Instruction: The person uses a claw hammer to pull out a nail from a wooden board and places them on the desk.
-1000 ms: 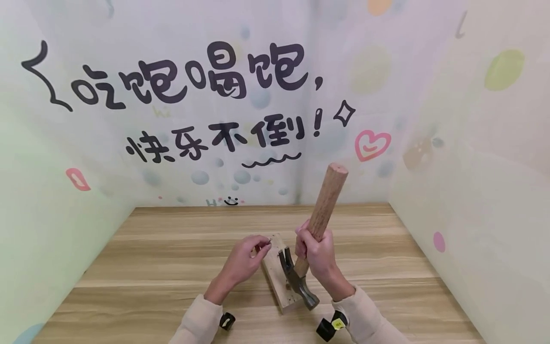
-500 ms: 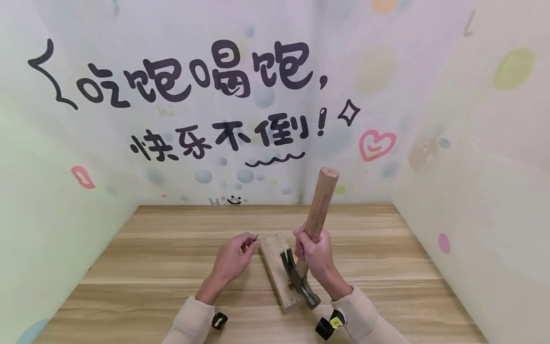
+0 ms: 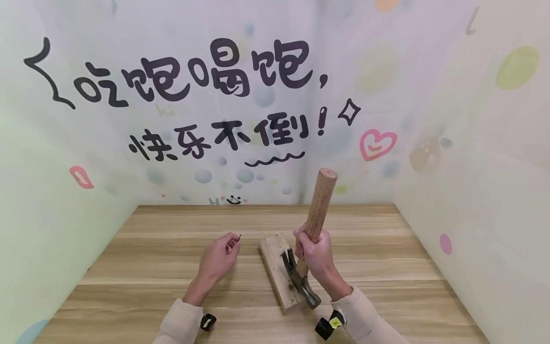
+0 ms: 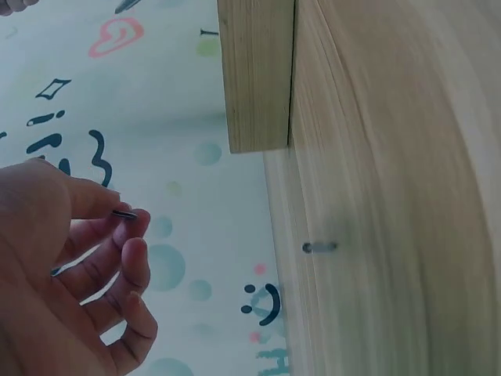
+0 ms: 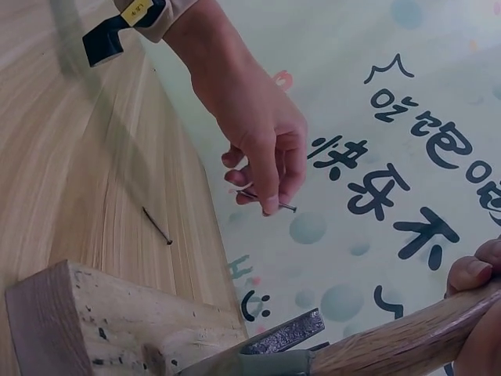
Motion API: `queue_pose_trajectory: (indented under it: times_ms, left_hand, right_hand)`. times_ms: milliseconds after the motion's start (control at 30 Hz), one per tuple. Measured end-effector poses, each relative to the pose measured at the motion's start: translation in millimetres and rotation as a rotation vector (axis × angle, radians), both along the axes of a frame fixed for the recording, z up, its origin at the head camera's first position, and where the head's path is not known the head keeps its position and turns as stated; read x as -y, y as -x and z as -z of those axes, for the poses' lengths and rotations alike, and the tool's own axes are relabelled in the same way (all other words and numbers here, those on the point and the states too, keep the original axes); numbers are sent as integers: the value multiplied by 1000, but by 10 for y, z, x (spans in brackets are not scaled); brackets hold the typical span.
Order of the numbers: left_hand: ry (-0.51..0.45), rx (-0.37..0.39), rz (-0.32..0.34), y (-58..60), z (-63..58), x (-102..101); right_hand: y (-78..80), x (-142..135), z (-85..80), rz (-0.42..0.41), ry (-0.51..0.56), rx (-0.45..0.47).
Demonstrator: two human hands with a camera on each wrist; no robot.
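Note:
In the head view my left hand (image 3: 217, 258) is over the table left of the board, pinching a small nail (image 3: 239, 237) between thumb and fingertips. The right wrist view shows this nail (image 5: 270, 201) with its head sticking out past the fingers. My right hand (image 3: 317, 251) grips a claw hammer (image 3: 320, 205) by its wooden handle, close to the head, with the handle end pointing up. The hammer's metal head hangs over the wooden board (image 3: 272, 263), whose face has small holes and dark marks. Another nail (image 4: 208, 32) stands up from the board in the left wrist view.
A thin dark nail-like shape (image 5: 156, 225) shows on the wood-grain table (image 5: 102, 157) beyond the board. Printed walls (image 3: 193, 181) border the table at the back and both sides. Each sleeve carries a black wrist device (image 3: 328, 327).
My left hand has moved left, away from the board's far end, carrying the nail. The right hand and hammer stay nearly still over the board.

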State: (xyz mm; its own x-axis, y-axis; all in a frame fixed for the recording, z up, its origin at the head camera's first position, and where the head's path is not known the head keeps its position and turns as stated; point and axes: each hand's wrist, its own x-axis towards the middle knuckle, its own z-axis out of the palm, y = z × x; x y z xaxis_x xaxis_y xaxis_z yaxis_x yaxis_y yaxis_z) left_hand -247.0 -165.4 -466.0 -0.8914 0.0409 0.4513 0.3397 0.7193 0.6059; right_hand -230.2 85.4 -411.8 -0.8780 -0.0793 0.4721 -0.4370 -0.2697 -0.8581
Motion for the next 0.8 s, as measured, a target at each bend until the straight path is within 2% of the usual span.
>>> queue_pose_trajectory:
  times_ms: [200, 400, 633, 800]
  left_hand:
    - [71, 73, -87, -4, -2, 175]
    - [153, 136, -146, -23, 56, 300]
    - [205, 191, -146, -37, 132, 350]
    - [231, 243, -144, -21, 161, 345]
  right_hand:
    - [7, -8, 16, 13, -3, -14]
    - [11, 4, 44, 43, -29, -31]
    - [-37, 80, 64, 42, -117, -11]
    - [-48, 100, 51, 31, -120, -15]
